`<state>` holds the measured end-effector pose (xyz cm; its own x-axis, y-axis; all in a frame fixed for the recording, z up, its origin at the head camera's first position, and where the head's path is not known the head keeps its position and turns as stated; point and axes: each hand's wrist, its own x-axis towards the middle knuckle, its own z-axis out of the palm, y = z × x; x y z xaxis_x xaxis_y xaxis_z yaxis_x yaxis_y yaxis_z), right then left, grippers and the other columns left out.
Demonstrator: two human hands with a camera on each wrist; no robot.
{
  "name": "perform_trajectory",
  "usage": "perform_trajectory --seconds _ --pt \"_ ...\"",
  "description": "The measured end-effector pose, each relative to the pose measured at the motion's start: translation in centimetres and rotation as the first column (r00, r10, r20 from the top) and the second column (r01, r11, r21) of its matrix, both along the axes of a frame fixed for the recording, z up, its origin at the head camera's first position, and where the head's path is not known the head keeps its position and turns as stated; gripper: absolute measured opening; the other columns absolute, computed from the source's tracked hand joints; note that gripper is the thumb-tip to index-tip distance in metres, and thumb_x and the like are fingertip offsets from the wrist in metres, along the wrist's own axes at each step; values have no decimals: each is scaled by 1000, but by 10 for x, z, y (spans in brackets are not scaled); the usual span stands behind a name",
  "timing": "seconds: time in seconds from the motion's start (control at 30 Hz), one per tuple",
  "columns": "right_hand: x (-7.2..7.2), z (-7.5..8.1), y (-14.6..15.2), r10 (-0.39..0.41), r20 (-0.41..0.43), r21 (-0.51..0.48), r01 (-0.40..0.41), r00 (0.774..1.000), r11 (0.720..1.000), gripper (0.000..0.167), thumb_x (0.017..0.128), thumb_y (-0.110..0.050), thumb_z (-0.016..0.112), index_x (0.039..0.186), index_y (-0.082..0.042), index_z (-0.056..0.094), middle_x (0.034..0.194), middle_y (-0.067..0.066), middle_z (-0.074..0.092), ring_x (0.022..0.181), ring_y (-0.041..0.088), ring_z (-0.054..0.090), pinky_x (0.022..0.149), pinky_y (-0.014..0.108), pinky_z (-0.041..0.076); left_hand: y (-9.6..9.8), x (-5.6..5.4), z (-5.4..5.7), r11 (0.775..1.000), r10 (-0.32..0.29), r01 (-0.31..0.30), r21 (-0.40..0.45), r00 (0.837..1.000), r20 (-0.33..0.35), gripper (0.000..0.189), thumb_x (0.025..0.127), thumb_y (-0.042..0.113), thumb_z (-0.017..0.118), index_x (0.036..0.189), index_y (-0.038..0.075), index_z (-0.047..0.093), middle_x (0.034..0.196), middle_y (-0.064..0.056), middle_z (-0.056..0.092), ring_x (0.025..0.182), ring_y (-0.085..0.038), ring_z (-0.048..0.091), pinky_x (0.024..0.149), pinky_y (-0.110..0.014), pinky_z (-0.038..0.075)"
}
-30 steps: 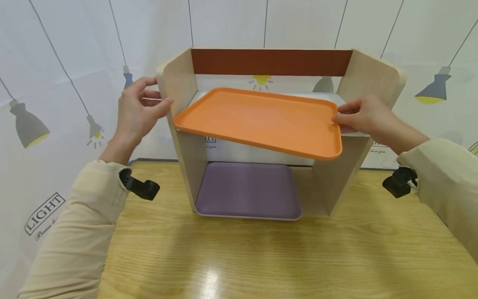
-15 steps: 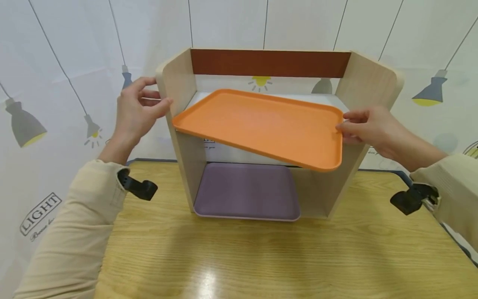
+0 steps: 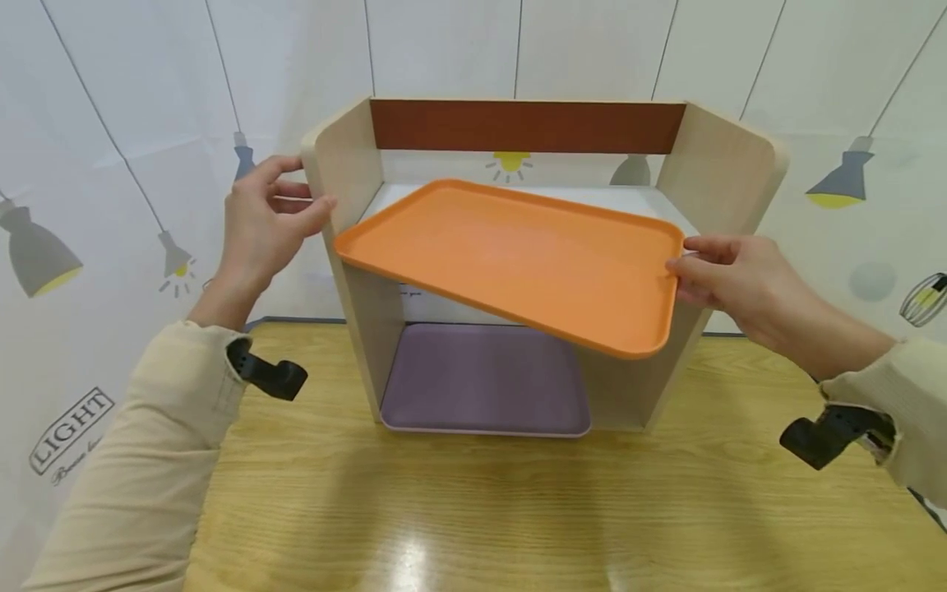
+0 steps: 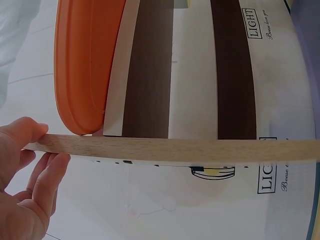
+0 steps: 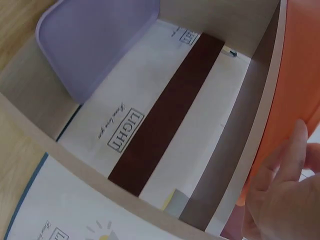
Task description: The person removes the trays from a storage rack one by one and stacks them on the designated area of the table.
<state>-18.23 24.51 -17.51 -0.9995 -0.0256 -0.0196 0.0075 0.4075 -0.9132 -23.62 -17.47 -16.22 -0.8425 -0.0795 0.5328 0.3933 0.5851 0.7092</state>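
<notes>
An orange tray [image 3: 510, 255] lies askew across the upper level of a wooden shelf unit [image 3: 723, 168], its near right corner sticking out past the front. My right hand [image 3: 747, 284] pinches the tray's right rim, thumb on the upper face. On the other side, my left hand [image 3: 259, 218] grips the front edge of the left side panel [image 4: 175, 149], thumb on one face and fingers on the other in the left wrist view. A purple tray [image 3: 484, 382] rests on the bottom level, nearer the left panel.
The unit stands on a wood-grain table [image 3: 473, 510] before a wall covering [image 3: 592, 49] printed with lamps. A reddish-brown back rail [image 3: 525, 126] spans the top. Black wrist cameras [image 3: 836, 436] hang from both cuffs.
My right hand has moved down and slightly right, bringing the orange tray's right end forward and lower, so it slants more. The left hand has kept its grip on the panel.
</notes>
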Motion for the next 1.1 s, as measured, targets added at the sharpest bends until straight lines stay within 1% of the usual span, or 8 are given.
perform_trajectory --seconds 0.13,0.4,0.53,0.63,0.77,0.9,1.0,1.1 --pt "6 -3 0 -15 9 -67 15 1000 998 70 85 -27 57 135 7 23 89 -13 55 77 0 60 72 19 49 0 0 0 1000 7 -7 -13 1000 -1 46 79 26 65 121 13 53 97 -11 59 82 -16 59 65 -21 50" --pt "15 -9 0 -19 35 -240 27 999 971 82 83 -24 61 140 1 8 112 5 39 80 2 59 71 17 49 1 0 1 1000 6 -6 -10 1000 -3 46 79 26 65 121 13 53 98 -12 59 83 -18 59 64 -20 50" --pt "17 -11 1 2 27 -367 8 1000 930 84 82 -19 62 140 1 5 107 6 42 78 5 61 68 18 49 1 0 0 1000 -3 3 -2 1000 -2 45 79 25 65 121 13 53 98 -12 59 83 -18 59 63 -20 50" --pt "18 -15 2 18 -5 -398 -19 1000 917 83 82 -16 62 140 3 5 99 2 48 76 7 62 66 20 50 1 0 -1 1000 -4 4 -4 1000 -3 45 79 25 65 121 13 53 97 -12 59 83 -18 59 64 -21 50" --pt "17 -17 1 24 -35 -283 -33 999 959 79 86 -22 58 140 2 6 99 1 49 76 5 61 66 21 50 0 0 -1 1000 -1 1 -11 1000 -2 45 79 25 65 121 13 53 98 -13 59 84 -20 58 65 -22 51" --pt "11 -15 0 34 -3 -165 -34 999 986 80 88 -33 53 141 -2 2 115 7 41 80 2 59 70 21 50 -2 1 -1 1000 4 -4 -11 1000 4 45 79 25 65 121 13 53 98 -12 59 85 -20 58 65 -22 51" --pt "5 -12 0 60 44 -186 -51 997 981 84 87 -35 53 141 -6 -4 120 6 40 84 2 59 73 21 49 -3 1 -1 1000 7 -7 -4 1000 9 45 79 25 65 121 13 53 97 -11 59 84 -18 58 64 -21 50" --pt "1 -11 1 90 75 -254 -69 993 965 84 87 -33 54 142 -7 -5 113 -1 48 86 4 59 74 21 49 -3 1 -1 1000 12 -12 -8 1000 10 45 79 25 65 121 13 53 97 -12 59 84 -18 58 64 -20 50"
